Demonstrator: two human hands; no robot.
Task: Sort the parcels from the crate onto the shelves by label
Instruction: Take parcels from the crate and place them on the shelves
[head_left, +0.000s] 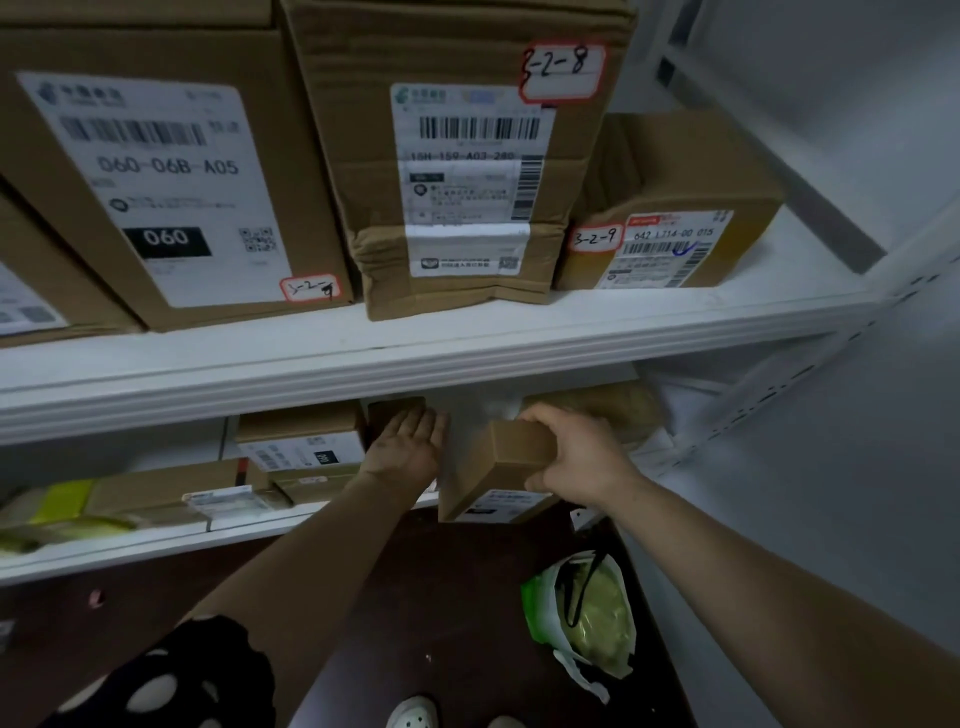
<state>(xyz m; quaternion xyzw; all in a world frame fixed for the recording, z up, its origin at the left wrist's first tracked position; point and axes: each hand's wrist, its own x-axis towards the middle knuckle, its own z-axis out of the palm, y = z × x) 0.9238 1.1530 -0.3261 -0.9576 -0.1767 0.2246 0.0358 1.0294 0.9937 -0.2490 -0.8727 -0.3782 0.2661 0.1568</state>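
My right hand (579, 457) grips a small brown cardboard parcel (498, 467) by its far right end, at the front edge of the lower shelf (156, 545). The parcel tilts, and its white label faces down and toward me. My left hand (408, 441) reaches into the lower shelf just left of the parcel, fingers straight, touching a dark brown box (389, 410) behind it. No crate is in view.
The upper shelf (415, 353) carries three large labelled boxes marked 3-2-9 (171, 187), 3-2-8 (467, 171) and 3-2-9 (670, 208). Several small parcels (301, 441) fill the lower shelf at left. A green and white bag (587, 618) lies on the dark floor. A wall stands at right.
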